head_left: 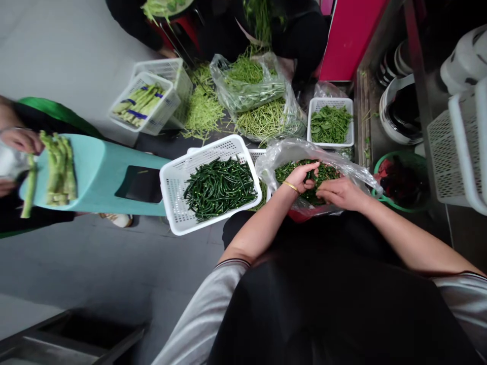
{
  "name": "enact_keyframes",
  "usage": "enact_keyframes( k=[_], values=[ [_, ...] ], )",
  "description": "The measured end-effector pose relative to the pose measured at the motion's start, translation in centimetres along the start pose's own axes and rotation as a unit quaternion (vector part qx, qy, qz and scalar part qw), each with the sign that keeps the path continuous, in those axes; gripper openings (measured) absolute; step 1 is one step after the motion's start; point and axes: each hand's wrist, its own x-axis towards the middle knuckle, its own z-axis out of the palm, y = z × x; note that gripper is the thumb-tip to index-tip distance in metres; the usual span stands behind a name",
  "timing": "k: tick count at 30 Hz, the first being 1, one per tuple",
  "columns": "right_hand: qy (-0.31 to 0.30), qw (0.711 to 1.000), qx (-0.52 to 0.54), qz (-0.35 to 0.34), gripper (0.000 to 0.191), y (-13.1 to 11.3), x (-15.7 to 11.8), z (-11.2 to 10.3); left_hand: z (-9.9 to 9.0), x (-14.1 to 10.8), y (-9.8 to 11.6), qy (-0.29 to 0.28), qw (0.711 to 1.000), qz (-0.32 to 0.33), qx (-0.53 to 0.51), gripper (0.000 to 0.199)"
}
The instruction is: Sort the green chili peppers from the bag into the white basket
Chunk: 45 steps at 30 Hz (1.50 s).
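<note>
Both my hands work over an open clear plastic bag (274,157) that holds a heap of thin green chili peppers (291,170). Curled at the bag's middle, my left hand (301,177) wears a gold bracelet on the wrist and has some green peppers in its fingers. Close beside it on the right, my right hand (340,193) is closed, thumb and fingers pressed together; whatever is in its pinch is too small to make out. Left of the bag, a white perforated basket (173,203) contains a pile of dark green chili peppers (220,187).
At left, a person's hand (23,139) holds a thick green stalk beside a turquoise stool (91,152) bearing more stalks. Beyond are a basket of bundled stalks (131,124), bagged greens (251,68) and a leafy-greens basket (312,137). A green basin (380,165) stands right.
</note>
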Motion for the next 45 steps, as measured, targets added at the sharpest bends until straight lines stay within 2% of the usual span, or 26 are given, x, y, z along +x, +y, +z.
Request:
enact_keyframes(
  k=[2, 4, 7, 10, 12, 14, 17, 19, 21, 23, 26, 28, 29, 31, 34, 36, 38, 41, 45],
  values=[
    [-0.072, 0.997, -0.007, 0.025, 0.038, 0.9, -0.1, 0.2, -0.6, 0.3, -0.4, 0.023, 1.000, -0.019, -0.002, 0.038],
    [-0.132, 0.981, -0.086, 0.113, 0.026, 2.8, -0.3, 0.3, -1.3, 0.4, -0.6, 0.067, 0.998, -0.014, 0.015, 0.035],
    [-0.246, 0.911, -0.225, 0.243, 0.026, 5.7, -1.5, 0.6, -2.3, 0.1, -0.7, 0.111, 0.992, -0.011, 0.064, 0.022],
    [-0.361, 0.856, -0.250, 0.274, 0.026, 6.7, -3.3, 0.4, -3.0, -0.3, -0.5, 0.075, 0.992, -0.012, 0.096, 0.009],
    [-0.380, 0.837, -0.257, 0.298, 0.023, 6.6, -4.0, 0.1, -3.2, -0.6, -0.5, 0.040, 0.994, -0.007, 0.105, 0.006],
    [-0.350, 0.835, -0.278, 0.320, 0.023, 6.5, -3.8, 0.1, -3.2, -0.7, -0.7, 0.021, 0.992, -0.002, 0.123, 0.013],
    [-0.235, 0.857, -0.287, 0.359, 0.032, 6.8, -2.0, 1.3, -2.9, -0.6, -1.3, 0.027, 0.981, 0.003, 0.194, 0.012],
    [-0.163, 0.856, -0.264, 0.413, 0.034, 7.3, -0.5, 3.0, -2.6, -0.5, -1.9, 0.046, 0.964, -0.012, 0.261, 0.007],
    [-0.125, 0.861, -0.195, 0.453, 0.026, 7.8, 0.4, 4.4, -2.5, -0.6, -2.3, 0.064, 0.947, -0.035, 0.312, 0.002],
    [-0.101, 0.881, -0.064, 0.458, 0.023, 8.3, 0.5, 4.9, -2.7, -0.7, -2.4, 0.080, 0.936, -0.036, 0.341, 0.002],
    [-0.034, 0.888, 0.120, 0.442, 0.030, 9.3, -0.7, 3.8, -3.2, -0.9, -2.2, 0.116, 0.904, -0.017, 0.410, 0.018],
    [0.003, 0.882, 0.128, 0.453, 0.031, 9.9, -1.7, 2.7, -3.6, -0.8, -2.2, 0.119, 0.864, -0.013, 0.489, 0.025],
    [-0.001, 0.880, 0.100, 0.464, 0.030, 10.0, -2.0, 2.3, -3.8, -0.7, -2.3, 0.109, 0.841, -0.007, 0.530, 0.023],
    [-0.055, 0.879, 0.008, 0.473, 0.030, 9.7, -2.2, 2.6, -3.9, -0.5, -2.7, 0.073, 0.797, 0.017, 0.600, 0.014],
    [-0.145, 0.872, -0.153, 0.443, 0.034, 8.1, -1.2, 4.8, -3.8, -0.3, -3.6, 0.030, 0.751, 0.038, 0.659, 0.028],
    [-0.174, 0.862, -0.231, 0.416, 0.043, 7.1, -0.3, 6.1, -3.8, -0.4, -4.0, 0.016, 0.742, 0.028, 0.669, 0.032],
    [-0.192, 0.853, -0.265, 0.406, 0.050, 6.8, 0.1, 6.4, -3.9, -0.7, -3.9, 0.012, 0.740, 0.023, 0.672, 0.032],
    [-0.193, 0.849, -0.251, 0.423, 0.040, 8.2, -0.6, 4.4, -4.3, -1.1, -3.3, 0.017, 0.739, 0.032, 0.672, 0.032],
    [-0.111, 0.867, -0.226, 0.430, 0.033, 10.5, -2.4, 1.7, -4.4, -1.0, -3.5, -0.007, 0.741, 0.007, 0.672, 0.030]
  ],
)
